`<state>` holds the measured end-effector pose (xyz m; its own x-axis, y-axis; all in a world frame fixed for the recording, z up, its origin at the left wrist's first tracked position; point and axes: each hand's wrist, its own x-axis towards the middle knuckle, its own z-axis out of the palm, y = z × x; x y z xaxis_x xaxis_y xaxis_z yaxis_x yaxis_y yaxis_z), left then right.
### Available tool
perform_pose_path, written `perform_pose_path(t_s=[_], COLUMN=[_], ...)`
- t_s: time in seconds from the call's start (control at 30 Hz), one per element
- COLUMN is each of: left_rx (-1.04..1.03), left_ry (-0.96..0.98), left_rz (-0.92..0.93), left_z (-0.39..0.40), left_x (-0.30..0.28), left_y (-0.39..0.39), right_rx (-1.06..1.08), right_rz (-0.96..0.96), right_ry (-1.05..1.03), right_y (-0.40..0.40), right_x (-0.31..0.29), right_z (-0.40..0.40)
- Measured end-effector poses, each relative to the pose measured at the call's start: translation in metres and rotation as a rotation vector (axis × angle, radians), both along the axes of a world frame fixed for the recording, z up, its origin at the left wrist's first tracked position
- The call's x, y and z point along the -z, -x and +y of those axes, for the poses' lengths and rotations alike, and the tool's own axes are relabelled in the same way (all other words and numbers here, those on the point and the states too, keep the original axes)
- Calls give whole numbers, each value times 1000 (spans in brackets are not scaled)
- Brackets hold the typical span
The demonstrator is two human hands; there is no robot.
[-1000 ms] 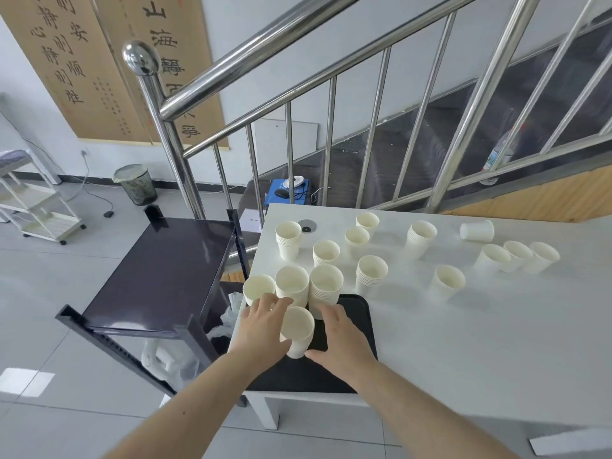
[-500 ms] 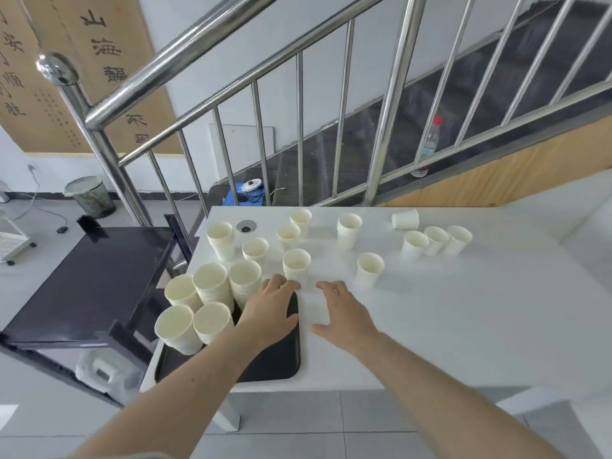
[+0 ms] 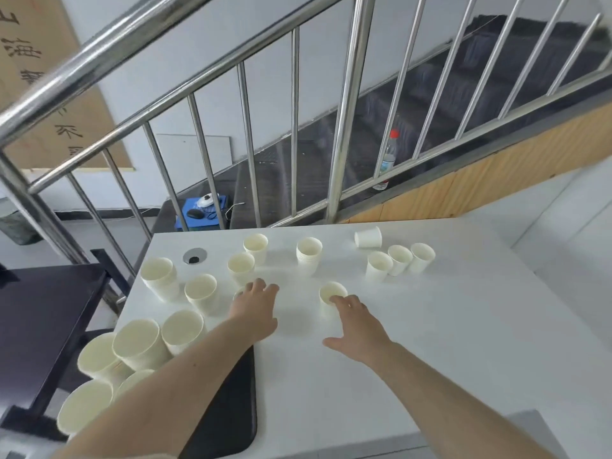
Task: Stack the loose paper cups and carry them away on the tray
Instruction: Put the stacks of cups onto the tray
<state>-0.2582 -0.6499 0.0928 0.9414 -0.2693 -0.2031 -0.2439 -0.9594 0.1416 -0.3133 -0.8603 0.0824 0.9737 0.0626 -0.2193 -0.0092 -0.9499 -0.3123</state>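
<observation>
My left hand (image 3: 254,309) covers a white paper cup (image 3: 239,294) on the white surface (image 3: 447,342), grip not clear from here. My right hand (image 3: 357,326) is released, fingertips touching another upright cup (image 3: 331,294). Stacked cups (image 3: 140,346) sit on the black plastic tray (image 3: 231,422) at the left.

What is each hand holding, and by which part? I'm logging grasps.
Nothing is clearly held. The left hand covers a cup; the right hand's fingertips reach another cup's rim. Neither has closed.
</observation>
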Motion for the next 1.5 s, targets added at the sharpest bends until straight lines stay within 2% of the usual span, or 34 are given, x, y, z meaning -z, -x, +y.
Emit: perform_pose_path(t_s=[0.27, 0.47, 0.57, 0.73, 0.87, 0.93, 1.1, 1.2, 1.33, 1.5], left_rx=[-26, -22, -14, 103, 83, 57, -4, -7, -4, -68], left_ry=[-140, -112, -68, -18, -2, -2, -14, -27, -45, -12], left_rz=[154, 310, 281, 129, 130, 142, 204, 213, 196, 196], left_z=[15, 22, 15, -5, -27, -37, -46, -46, -38, -28], left_x=[30, 47, 45, 33, 24, 19, 16, 17, 17, 14], left_y=[-70, -90, -100, -120, -127, -129, -133, -133, -134, -130], right_rx=[46, 55, 50, 15, -38, -30, 17, 8, -46, -127], right_rz=[51, 128, 155, 195, 206, 161, -153, -266, -270, -147], right_ry=[67, 78, 78, 70, 58, 24, -113, -169, -163, -68], right_y=[-70, -97, -109, -120, -125, -131, -169, -193, -217, -233], right_x=[17, 32, 45, 63, 68, 58, 6, -17, -30, -18], right_z=[6, 5, 2, -3, -15, -20, -36, -36, -23, -6])
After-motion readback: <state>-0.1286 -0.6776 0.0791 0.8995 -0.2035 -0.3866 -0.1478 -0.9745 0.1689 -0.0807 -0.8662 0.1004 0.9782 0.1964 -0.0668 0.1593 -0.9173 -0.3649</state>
